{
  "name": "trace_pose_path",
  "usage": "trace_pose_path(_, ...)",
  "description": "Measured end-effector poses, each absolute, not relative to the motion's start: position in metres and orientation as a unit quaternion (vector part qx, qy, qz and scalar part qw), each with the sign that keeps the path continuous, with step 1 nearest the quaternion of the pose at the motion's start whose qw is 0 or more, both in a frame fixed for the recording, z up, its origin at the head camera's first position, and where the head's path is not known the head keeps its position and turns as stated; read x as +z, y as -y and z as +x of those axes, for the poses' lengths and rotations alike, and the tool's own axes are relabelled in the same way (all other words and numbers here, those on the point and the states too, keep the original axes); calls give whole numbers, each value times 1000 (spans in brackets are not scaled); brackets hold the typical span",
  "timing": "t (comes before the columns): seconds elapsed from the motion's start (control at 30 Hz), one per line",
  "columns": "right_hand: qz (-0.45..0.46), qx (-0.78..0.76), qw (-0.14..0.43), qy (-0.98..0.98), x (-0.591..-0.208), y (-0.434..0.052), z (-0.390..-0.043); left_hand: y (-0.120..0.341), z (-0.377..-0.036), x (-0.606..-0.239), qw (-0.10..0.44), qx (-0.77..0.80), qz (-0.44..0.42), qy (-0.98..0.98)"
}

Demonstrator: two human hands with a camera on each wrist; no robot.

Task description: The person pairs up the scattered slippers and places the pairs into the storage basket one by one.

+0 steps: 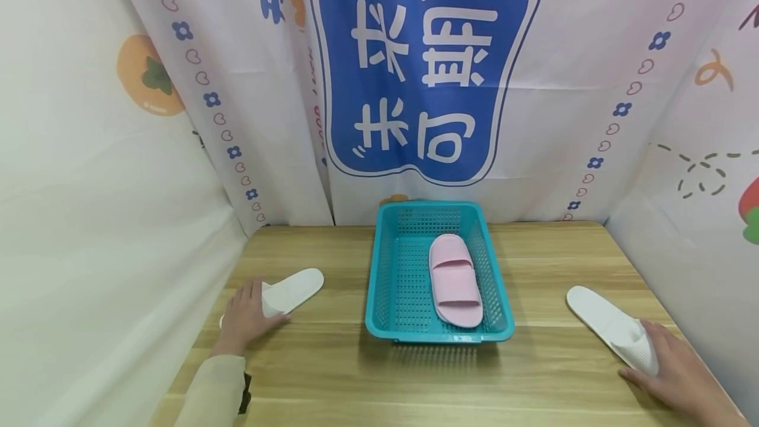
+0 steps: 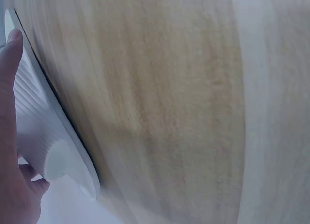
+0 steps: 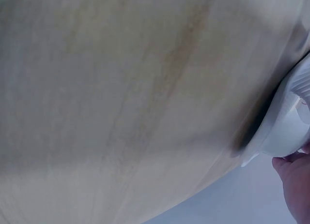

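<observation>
On the left of the table a white slipper (image 1: 304, 284) lies slanted, sole down. My left hand (image 1: 248, 313) grips it across its ribbed strap; the left wrist view shows a thumb and fingers on opposite sides of the slipper (image 2: 46, 120). Over on the right, a second white slipper (image 1: 599, 312) points up and leftward. My right hand (image 1: 678, 371) holds that one at its strap end, the thumb at its near side. Only part of this slipper (image 3: 283, 129) and of the hand shows in the right wrist view, where the slipper's near end looks slightly raised.
Between the hands stands a teal plastic basket (image 1: 382, 282). Pink slipperwear (image 1: 455, 282) lies along its right side, with two strap edges showing; whether one or two slippers, I cannot tell. Printed cloth (image 1: 284, 84) hangs behind the wooden table (image 1: 332, 374) and along both sides.
</observation>
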State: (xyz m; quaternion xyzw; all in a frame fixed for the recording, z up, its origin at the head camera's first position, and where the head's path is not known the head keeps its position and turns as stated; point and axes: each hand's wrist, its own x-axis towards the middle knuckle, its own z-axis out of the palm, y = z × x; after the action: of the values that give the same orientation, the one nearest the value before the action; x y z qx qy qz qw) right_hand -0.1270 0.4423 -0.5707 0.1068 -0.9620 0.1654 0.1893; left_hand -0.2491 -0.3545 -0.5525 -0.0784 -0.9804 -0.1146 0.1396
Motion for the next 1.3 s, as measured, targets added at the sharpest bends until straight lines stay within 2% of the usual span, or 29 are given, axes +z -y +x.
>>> trace_pose_path(0.3,77,150,149,974,-567,-441,-126,356,-249,-552,133,-110,-72,982)
trace_pose_path(1.3,84,179,190,962,-576,-446,-128,358,-250,-553,125,-97,-71,985)
